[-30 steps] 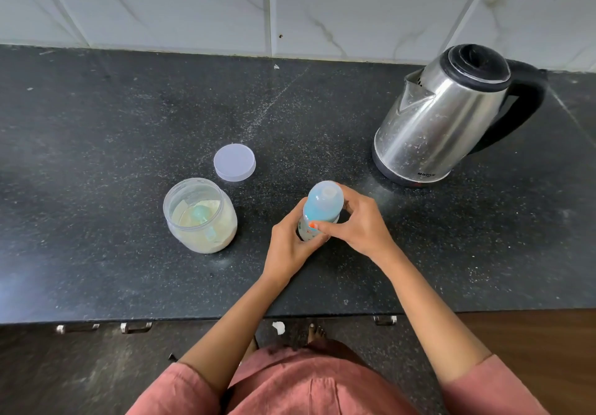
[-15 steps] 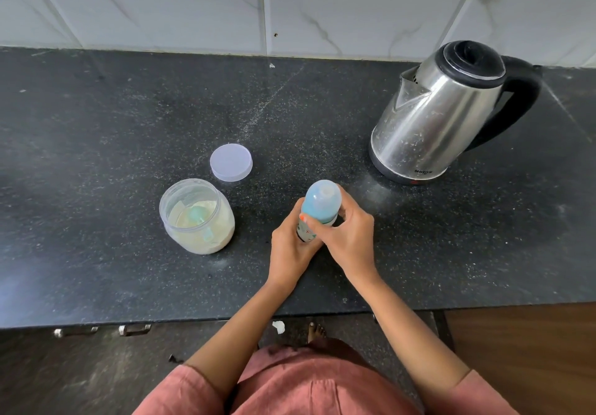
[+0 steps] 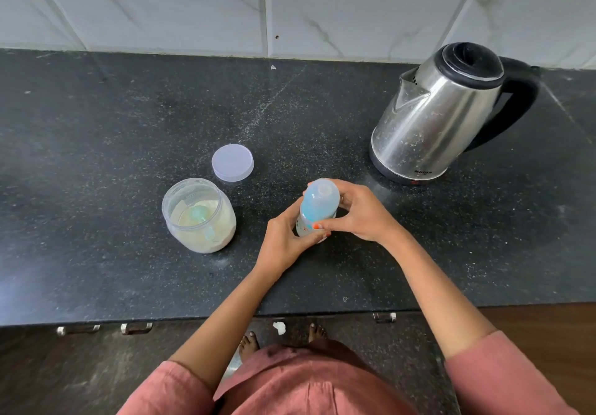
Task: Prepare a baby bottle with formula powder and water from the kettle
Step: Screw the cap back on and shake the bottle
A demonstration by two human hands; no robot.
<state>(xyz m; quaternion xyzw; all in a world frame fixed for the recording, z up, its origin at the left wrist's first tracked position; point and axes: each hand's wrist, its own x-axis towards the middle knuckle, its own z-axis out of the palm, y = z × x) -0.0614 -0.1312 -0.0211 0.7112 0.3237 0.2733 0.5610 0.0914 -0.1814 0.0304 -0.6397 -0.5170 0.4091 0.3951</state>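
At centre worktop (image 3: pixel 96 156), left hand (image 3: pixel 283 240) is gripping the baby bottle (image 3: pixel 317 208) base, right hand (image 3: pixel 358 214) clasping its cap; kettle (image 3: pixel 432 117) standing at two o'clock.

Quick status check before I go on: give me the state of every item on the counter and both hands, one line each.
Baby bottle: upright, blue cap on.
Left hand: gripping the bottle's lower body.
Right hand: gripping the bottle at the cap.
Formula jar: open, powder and scoop inside.
Jar lid: off, flat on the counter behind the jar.
Kettle: upright, lid closed, untouched.
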